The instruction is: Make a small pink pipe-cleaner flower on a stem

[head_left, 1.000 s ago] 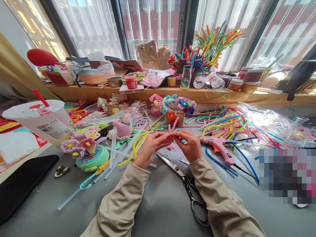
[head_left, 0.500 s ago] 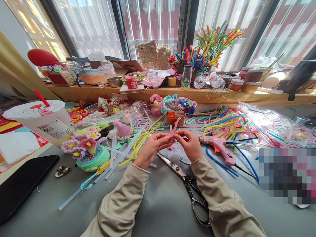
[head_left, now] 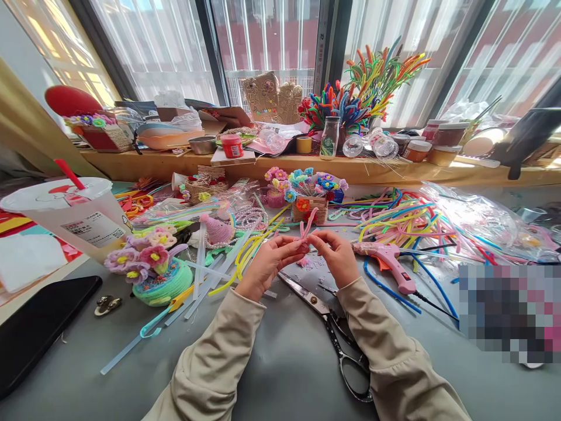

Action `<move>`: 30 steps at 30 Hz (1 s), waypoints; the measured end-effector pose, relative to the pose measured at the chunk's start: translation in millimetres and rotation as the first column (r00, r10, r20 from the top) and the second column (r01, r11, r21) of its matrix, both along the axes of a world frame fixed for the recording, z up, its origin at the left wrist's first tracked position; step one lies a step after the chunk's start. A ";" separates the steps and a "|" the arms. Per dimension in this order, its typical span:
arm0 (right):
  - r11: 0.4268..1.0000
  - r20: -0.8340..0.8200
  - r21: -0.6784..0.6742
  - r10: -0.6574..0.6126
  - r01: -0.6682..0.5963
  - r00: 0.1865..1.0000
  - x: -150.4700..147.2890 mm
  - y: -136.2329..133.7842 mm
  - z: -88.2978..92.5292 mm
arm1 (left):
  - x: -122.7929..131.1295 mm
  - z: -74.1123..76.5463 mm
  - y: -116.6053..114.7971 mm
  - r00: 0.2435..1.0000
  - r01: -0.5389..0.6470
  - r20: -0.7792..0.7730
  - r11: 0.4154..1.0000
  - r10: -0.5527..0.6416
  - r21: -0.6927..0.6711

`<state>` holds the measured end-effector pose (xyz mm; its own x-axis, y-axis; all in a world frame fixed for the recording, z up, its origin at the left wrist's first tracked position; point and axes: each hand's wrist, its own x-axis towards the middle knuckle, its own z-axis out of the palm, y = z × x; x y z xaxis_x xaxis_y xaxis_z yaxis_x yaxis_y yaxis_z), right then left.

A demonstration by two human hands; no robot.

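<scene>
The left hand [head_left: 269, 263] pinches the base of a pink fuzzy stem [head_left: 309, 221] between thumb and fingers, and the right hand [head_left: 336, 257] grips the same piece from the other side with thumb and forefinger. The piece is held up off the table [head_left: 284, 362], between the two sets of fingertips, its loose ends pointing up and away from the person; the bunched lower part is largely hidden by the fingers.

The step in hand looks like shaping or twisting this piece at its base. The next move seems to call for a steady left pinch while the right fingertips work the strands, without letting the base spread.

Below the hands lie large scissors [head_left: 314, 300], blades partly under the work and handles toward the person. Right of the right hand rests a pink glue gun [head_left: 391, 263], with a heap of coloured stems [head_left: 405, 222] behind it. Beyond the fingertips stands a small basket [head_left: 322, 211] of fuzzy flowers; to the left sits a green flower-topped piece [head_left: 163, 286].
</scene>
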<state>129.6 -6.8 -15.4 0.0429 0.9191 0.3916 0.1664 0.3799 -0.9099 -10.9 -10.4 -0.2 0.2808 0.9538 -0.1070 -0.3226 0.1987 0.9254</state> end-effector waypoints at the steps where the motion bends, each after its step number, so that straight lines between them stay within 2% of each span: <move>1: 0.999 -0.036 -0.032 0.005 -0.006 0.999 0.3 0.5 -0.6 | 0.1 -0.1 0.2 1.000 0.003 0.006 1.000 -0.003 0.003; 9: 0.983 -0.114 -0.152 0.088 -0.105 0.990 -0.6 -0.4 -0.3 | -0.5 0.1 1.2 0.999 0.046 0.023 0.999 -0.045 -0.020; 19: 0.988 -0.021 -0.108 0.111 -0.113 0.994 1.8 -0.2 1.7 | -1.6 -2.5 1.1 0.998 0.067 0.021 0.997 -0.067 -0.028; 30: 0.976 -0.085 -0.164 0.128 -0.140 0.988 -0.1 -1.4 1.4 | -1.3 -1.7 1.7 0.999 0.032 0.030 0.995 -0.029 -0.098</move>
